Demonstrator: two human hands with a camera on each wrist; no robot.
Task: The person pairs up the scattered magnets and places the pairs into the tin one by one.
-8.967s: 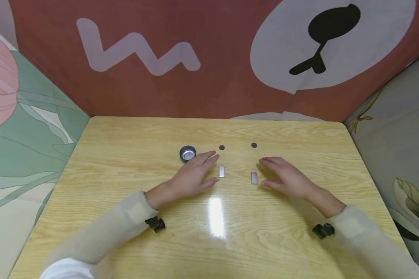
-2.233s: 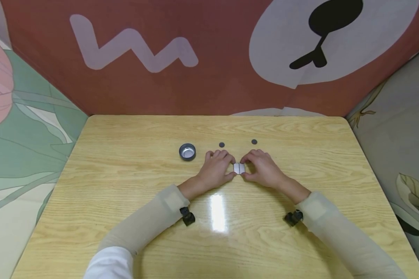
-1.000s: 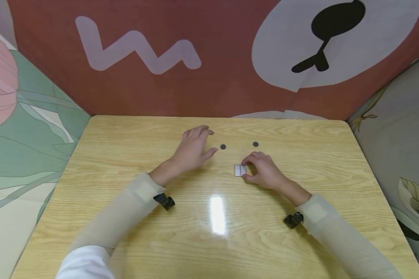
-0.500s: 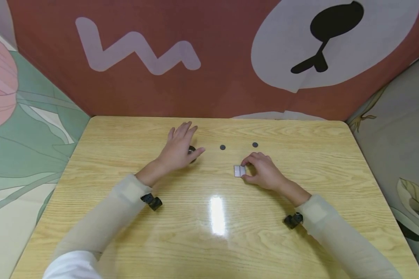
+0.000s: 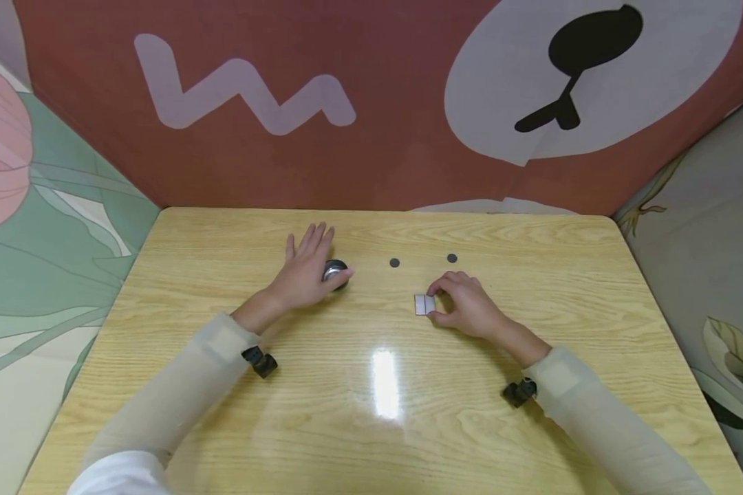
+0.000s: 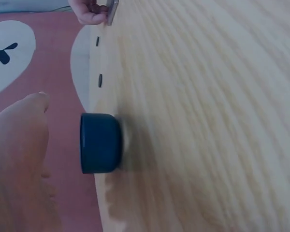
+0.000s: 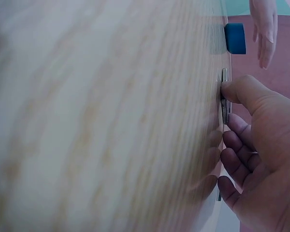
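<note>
Silver tile [image 5: 430, 304] pinched by the right grip [image 5: 467, 304]; left grip [image 5: 301, 273] spread above the dark cup [image 6: 99, 143]

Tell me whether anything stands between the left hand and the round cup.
Nothing visible does: the left wrist view shows only open space between the left hand and the round cup on the table. The nearest dark disc lies to the cup's right, outside that gap.

No txt, labels or nos. legible.
</note>
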